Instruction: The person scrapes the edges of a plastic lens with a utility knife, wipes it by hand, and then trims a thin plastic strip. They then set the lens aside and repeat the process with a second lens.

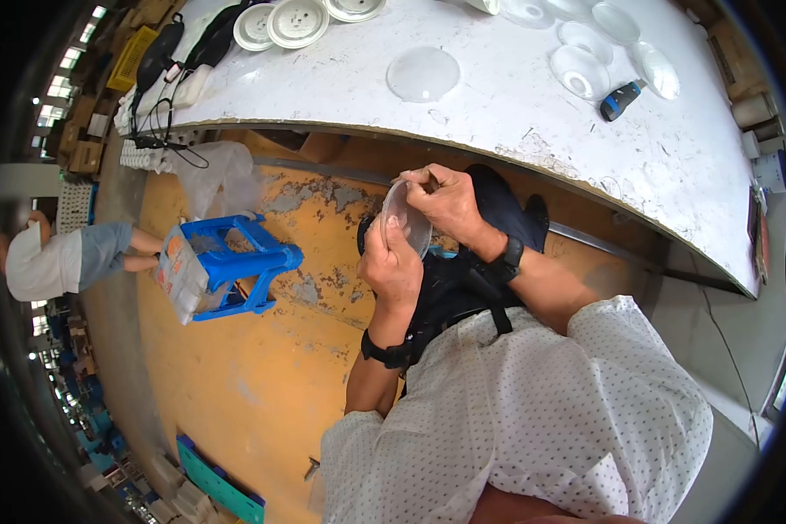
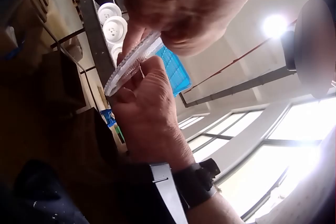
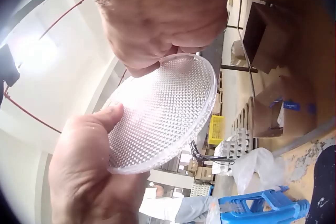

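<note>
"Clear disc (image 3: 163,121) first: where is it, and what has hold of it?"

"In the air, just off the near edge of the worktop (image 1: 515,113). On my feed, the left hand (image 1: 395,266) grips it, thumb on the face, fingers behind. The right hand (image 1: 450,205) has its fingers curled in narrow, pinching the upper rim. Whether they hide something small too, I can't tell."

"How far along are we?"

"Partway through this one, I'd judge: the rim is being worked, and I see nothing that says it's finished. A lone disc (image 1: 424,74) lies on the worktop, and a cluster of discs (image 1: 579,72) sits farther right, beside what looks like a blue-and-black knife (image 1: 620,100). Which are done and which are left, I can't say."

"Materials?"

"Ours looks like stiff transparent plastic, thin and round, its face a fine grid of tiny bumps inside a plainer rim. The white fittings (image 1: 299,22) at the far left are opaque and round, with small holes. The worktop is white and scuffed."
</note>
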{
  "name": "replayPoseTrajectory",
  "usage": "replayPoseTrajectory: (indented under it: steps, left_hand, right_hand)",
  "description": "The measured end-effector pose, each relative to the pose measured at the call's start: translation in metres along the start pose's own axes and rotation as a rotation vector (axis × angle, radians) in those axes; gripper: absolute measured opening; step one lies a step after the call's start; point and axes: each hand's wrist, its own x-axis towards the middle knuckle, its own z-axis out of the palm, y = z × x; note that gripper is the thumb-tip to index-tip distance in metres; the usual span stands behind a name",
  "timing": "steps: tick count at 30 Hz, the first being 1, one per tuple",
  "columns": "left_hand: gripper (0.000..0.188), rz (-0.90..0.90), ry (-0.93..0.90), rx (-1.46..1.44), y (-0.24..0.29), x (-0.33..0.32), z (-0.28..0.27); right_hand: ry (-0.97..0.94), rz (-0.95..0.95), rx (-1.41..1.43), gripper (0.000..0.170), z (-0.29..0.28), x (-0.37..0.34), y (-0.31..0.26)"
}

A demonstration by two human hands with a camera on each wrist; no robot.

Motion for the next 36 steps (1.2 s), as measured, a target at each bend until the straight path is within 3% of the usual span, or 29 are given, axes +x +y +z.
replayPoseTrajectory:
  steps: [3, 5, 7, 9, 11, 13, 15, 20, 23, 25, 29, 31, 36]
  left_hand:
    - [0.016, -0.004, 0.020, -0.043, -0.007, -0.005, 0.002]
    - [0.017, -0.038, 0.007, -0.088, -0.006, -0.001, -0.001]
    - [0.021, -0.308, -0.213, -0.395, 0.008, 0.013, -0.014]
    - [0.026, -0.315, -0.306, -0.421, -0.006, 0.021, -0.019]
    - [0.022, -0.473, -0.544, -0.454, -0.002, 0.030, -0.023]
    - [0.015, -0.430, -0.564, -0.341, -0.012, 0.028, -0.017]
    - [0.016, -0.306, -0.649, -0.100, -0.012, 0.026, -0.017]
    - [0.018, -0.261, -0.520, -0.025, 0.019, 0.022, -0.016]
    - [0.017, -0.154, -0.408, -0.010, 0.022, 0.018, -0.014]
    - [0.017, -0.103, -0.323, -0.013, 0.021, 0.014, -0.013]
    - [0.019, -0.114, -0.235, -0.045, 0.019, 0.006, -0.010]
    - [0.021, -0.093, -0.122, 0.001, 0.018, 0.006, -0.010]
    - [0.025, -0.143, -0.105, -0.196, 0.010, 0.006, -0.005]
  right_hand:
    - [-0.014, 0.067, -0.079, 0.011, -0.005, -0.003, -0.006]
    - [-0.029, 0.012, -0.101, 0.010, -0.008, 0.001, -0.005]
    - [-0.047, -0.030, -0.121, 0.010, -0.014, 0.001, -0.006]
    - [-0.144, -0.317, -0.316, 0.009, -0.023, 0.005, -0.013]
    - [-0.231, -0.369, -0.341, 0.010, -0.028, 0.006, -0.015]
    - [-0.328, -0.688, -0.435, 0.013, -0.030, 0.008, -0.017]
    - [-0.326, -0.715, -0.461, 0.014, -0.032, 0.010, -0.019]
    - [-0.319, -0.773, -0.492, 0.014, -0.029, 0.013, -0.019]
    - [-0.264, -0.707, -0.386, 0.013, -0.023, 0.013, -0.021]
    - [-0.161, -0.496, -0.350, 0.011, -0.020, 0.009, -0.023]
    - [-0.098, -0.316, -0.218, 0.011, -0.020, 0.006, -0.015]
    - [-0.047, -0.128, -0.187, 0.014, -0.024, 0.008, -0.005]
    - [-0.018, 0.034, -0.045, 0.013, -0.021, 0.006, -0.004]
